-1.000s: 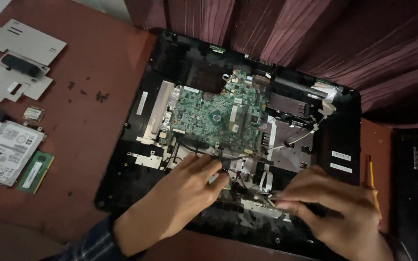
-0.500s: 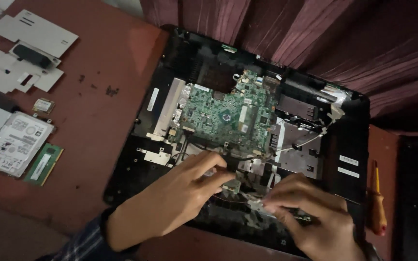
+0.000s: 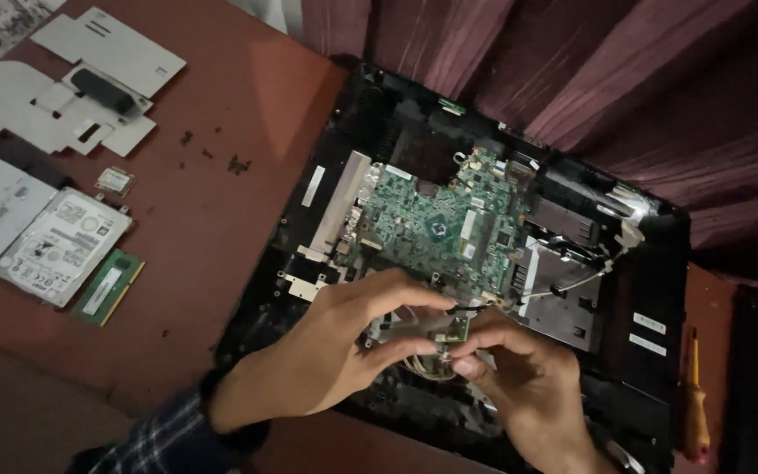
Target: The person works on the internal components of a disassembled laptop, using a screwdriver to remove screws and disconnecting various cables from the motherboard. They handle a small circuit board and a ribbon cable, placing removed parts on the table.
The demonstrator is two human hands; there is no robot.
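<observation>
A small circuit card (image 3: 456,331), pinched between the fingertips of the left hand (image 3: 344,351) and right hand (image 3: 528,386), hangs by wires above the near edge of the opened laptop (image 3: 370,123), whose green motherboard (image 3: 436,224) remains mounted, drive (image 3: 59,246) and memory stick (image 3: 109,287) already out at left.

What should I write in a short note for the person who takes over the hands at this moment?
Left hand and right hand: both pinch a small green board with thin wires, just above the opened laptop base.
Main green board sits in the base.
Already out, lying on the table: hard drive, memory stick, grey covers.
Screwdriver lies at the right.
Left: small board not put down.
</observation>
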